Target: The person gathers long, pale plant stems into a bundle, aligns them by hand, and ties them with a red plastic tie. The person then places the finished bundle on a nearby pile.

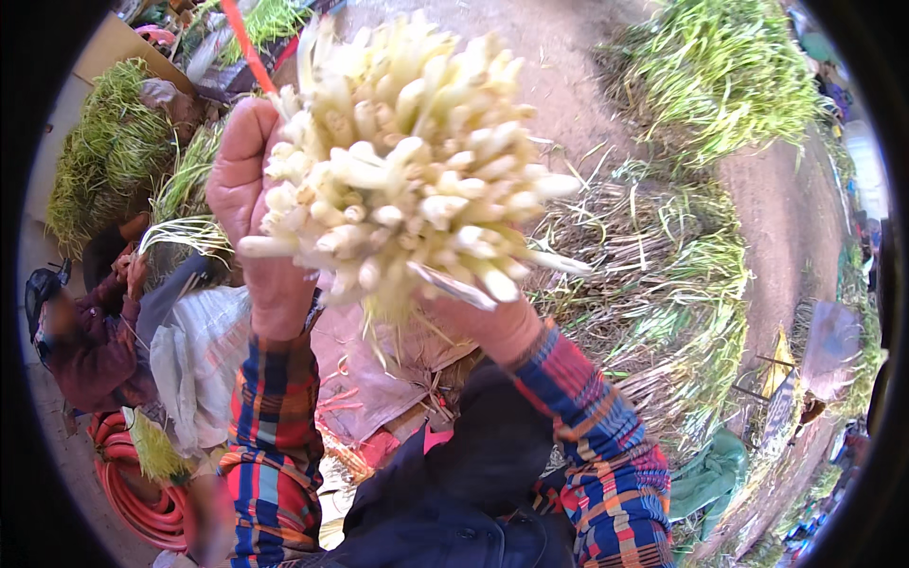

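Observation:
A thick bundle of chive-like stalks (398, 180) is held up in front of me, its whitish cut ends facing me. My left hand (251, 189) is closed at the bundle's left side. From the top of that hand a thin red strip (248, 47) runs up and out of view. My right hand (492, 327) supports the bundle from below, its fingers mostly hidden behind the stalks. Whether the strip passes around the bundle is hidden.
At left, another person (95, 350) handles pale stalks (189, 232). A coiled red hose (137, 492) lies below. Loose stalks form a heap (653, 284) at right, with a greener pile (729, 85) behind. A pink sheet (365, 379) lies under my arms; green netting (710, 478) is at lower right.

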`<state>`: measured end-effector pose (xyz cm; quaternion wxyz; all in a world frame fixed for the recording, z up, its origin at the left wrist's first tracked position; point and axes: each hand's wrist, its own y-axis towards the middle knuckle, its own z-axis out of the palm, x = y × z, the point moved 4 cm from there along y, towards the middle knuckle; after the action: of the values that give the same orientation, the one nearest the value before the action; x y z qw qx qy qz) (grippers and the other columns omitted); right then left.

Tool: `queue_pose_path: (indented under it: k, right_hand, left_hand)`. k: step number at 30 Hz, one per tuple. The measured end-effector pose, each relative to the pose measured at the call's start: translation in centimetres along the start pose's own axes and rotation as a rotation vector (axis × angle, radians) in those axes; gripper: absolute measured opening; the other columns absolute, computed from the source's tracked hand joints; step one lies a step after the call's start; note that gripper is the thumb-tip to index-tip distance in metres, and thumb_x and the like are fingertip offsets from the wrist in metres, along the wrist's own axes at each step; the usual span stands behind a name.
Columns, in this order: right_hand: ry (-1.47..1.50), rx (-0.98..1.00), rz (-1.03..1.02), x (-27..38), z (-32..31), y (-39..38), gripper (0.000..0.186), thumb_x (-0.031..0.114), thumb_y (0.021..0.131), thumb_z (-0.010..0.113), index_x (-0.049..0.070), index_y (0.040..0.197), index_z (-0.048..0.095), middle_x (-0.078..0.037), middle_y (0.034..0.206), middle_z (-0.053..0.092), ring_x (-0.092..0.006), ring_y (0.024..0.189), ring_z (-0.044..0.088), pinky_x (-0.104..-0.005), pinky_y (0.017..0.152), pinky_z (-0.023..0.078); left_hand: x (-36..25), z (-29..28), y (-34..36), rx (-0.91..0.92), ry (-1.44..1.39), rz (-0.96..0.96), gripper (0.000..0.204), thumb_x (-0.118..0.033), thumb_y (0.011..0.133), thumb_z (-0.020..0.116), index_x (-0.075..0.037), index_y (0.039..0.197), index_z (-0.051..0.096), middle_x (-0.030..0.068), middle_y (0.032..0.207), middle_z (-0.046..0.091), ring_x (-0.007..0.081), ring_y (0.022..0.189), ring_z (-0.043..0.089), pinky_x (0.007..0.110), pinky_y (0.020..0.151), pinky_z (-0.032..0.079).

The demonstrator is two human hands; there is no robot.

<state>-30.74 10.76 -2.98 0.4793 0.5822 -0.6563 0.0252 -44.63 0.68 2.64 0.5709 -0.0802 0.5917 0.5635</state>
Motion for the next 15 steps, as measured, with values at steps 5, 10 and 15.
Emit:
queue_pose_path:
  k: [5, 10, 15]
  right_hand:
    - [-0.126, -0.152, 0.013, 9.5, -4.7, -5.2, 0.042, 0.021, 0.084, 0.071, 0.021, 0.125, 0.067, -0.006, 0.121, 0.066, -0.0265, 0.112, 0.062, -0.0448, 0.095, 0.048]
    - [0.805, -0.604, 0.534, 14.7, -9.9, -12.8, 0.04, 0.007, 0.088, 0.07, 0.002, 0.127, 0.059, -0.009, 0.124, 0.063, -0.0185, 0.117, 0.057, -0.0366, 0.102, 0.044]
    - [0.651, -0.952, 0.708, 15.8, -13.2, -27.0, 0.048, 0.01, 0.09, 0.072, -0.006, 0.131, 0.051, -0.012, 0.127, 0.059, -0.0196, 0.12, 0.053, -0.0364, 0.106, 0.041]
  left_hand:
    - [-9.1, 7.9, 0.6, 0.388, 0.165, 0.059, 0.013, -0.007, 0.098, 0.058, -0.002, 0.085, 0.056, -0.0039, 0.075, 0.051, 0.004, 0.069, 0.044, 0.023, 0.061, 0.039]
    - [-12.7, 17.5, -2.4, 0.978, 0.337, 0.057, 0.012, -0.008, 0.096, 0.058, 0.0, 0.087, 0.057, 0.0095, 0.065, 0.047, 0.0131, 0.061, 0.045, 0.034, 0.054, 0.038]
    - [-9.4, 26.8, -18.2, 1.482, -0.031, -0.391, 0.012, -0.005, 0.099, 0.053, 0.002, 0.094, 0.061, -0.0033, 0.075, 0.053, 0.0046, 0.073, 0.047, 0.025, 0.062, 0.04]
